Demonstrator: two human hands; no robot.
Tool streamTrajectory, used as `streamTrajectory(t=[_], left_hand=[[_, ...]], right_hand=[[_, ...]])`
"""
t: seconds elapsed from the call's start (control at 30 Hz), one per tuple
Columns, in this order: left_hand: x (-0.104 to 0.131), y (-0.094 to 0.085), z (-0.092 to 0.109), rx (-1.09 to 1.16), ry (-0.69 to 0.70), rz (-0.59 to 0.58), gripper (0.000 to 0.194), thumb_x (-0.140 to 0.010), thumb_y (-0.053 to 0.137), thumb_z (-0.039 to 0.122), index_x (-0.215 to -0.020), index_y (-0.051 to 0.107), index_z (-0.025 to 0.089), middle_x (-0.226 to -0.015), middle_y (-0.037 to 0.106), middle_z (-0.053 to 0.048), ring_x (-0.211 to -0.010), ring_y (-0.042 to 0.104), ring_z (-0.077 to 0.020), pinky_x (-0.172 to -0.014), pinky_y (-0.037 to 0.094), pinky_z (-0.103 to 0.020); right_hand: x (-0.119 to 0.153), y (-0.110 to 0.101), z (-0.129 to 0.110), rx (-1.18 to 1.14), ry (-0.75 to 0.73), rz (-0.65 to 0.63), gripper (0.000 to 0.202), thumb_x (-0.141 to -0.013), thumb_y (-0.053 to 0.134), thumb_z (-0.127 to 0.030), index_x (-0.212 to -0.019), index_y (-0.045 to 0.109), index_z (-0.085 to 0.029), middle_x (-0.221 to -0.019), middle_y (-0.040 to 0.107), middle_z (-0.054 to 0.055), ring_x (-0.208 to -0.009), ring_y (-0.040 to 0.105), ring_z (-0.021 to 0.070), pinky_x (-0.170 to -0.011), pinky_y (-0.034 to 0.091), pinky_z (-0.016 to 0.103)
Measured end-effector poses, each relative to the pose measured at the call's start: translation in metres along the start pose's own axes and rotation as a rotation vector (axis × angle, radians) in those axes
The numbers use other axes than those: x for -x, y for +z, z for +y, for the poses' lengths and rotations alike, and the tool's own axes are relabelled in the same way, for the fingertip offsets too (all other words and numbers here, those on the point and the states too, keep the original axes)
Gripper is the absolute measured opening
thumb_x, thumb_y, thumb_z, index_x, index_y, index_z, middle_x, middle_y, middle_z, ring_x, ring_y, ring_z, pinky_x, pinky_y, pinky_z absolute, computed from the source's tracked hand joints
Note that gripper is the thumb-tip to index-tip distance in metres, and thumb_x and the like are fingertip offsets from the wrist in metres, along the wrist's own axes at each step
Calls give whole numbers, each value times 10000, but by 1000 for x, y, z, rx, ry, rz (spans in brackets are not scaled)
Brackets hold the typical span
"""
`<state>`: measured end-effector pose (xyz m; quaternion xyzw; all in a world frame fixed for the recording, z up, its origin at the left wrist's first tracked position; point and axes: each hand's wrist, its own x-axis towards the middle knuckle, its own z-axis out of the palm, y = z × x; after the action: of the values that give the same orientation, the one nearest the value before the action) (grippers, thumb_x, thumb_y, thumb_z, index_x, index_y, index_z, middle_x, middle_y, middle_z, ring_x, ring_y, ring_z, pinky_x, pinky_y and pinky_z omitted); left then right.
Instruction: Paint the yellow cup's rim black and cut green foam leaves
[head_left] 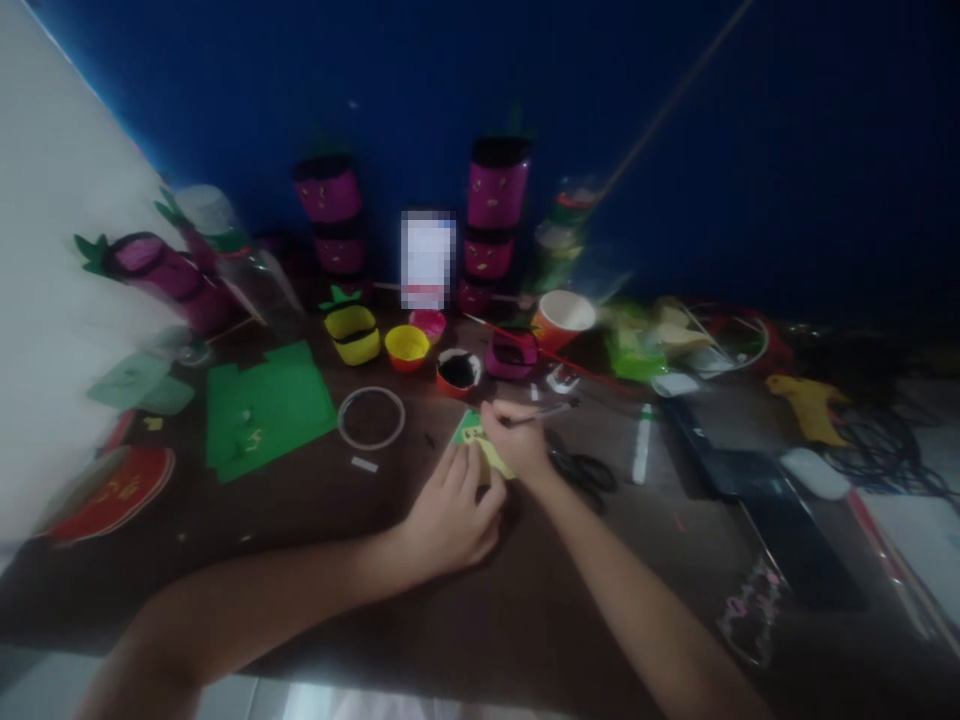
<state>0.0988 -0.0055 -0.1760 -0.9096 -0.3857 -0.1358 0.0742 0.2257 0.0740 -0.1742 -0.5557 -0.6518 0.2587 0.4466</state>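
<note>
Near the middle of the dark table, my left hand (pixel 457 510) curls its fingers over a small yellow and green paper piece (pixel 491 455) with dark marks on it. The hand partly hides the piece. My right hand (pixel 517 440) is closed around a slim pen (pixel 551 409), its fingertips at the upper edge of the paper. A pair of black scissors (pixel 585 470) lies just right of my right hand. Behind the hands stands a small cup with black paint (pixel 459 372) in it.
Left are a green sheet (pixel 270 415), a tape roll (pixel 371 418) and a clear bottle (pixel 247 260). Purple stacked containers (pixel 496 200), a phone (pixel 427 258), a yellow container (pixel 354 335) and a paper cup (pixel 562 318) stand behind. A white marker (pixel 642 445) lies to the right.
</note>
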Motion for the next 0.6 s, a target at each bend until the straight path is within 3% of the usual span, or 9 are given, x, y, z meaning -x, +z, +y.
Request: streamTrajectory(t=[0.6], left_hand=[[0, 0, 0, 12, -2, 11, 434, -801, 466, 372, -1133, 485, 92, -1203, 520, -266, -1170, 468, -352, -1008, 303, -461]], right_hand=[[0, 1, 3, -13, 8, -1, 392, -791, 448, -260, -450, 267, -195, -431, 267, -60, -425, 274, 73, -448, 238, 238]])
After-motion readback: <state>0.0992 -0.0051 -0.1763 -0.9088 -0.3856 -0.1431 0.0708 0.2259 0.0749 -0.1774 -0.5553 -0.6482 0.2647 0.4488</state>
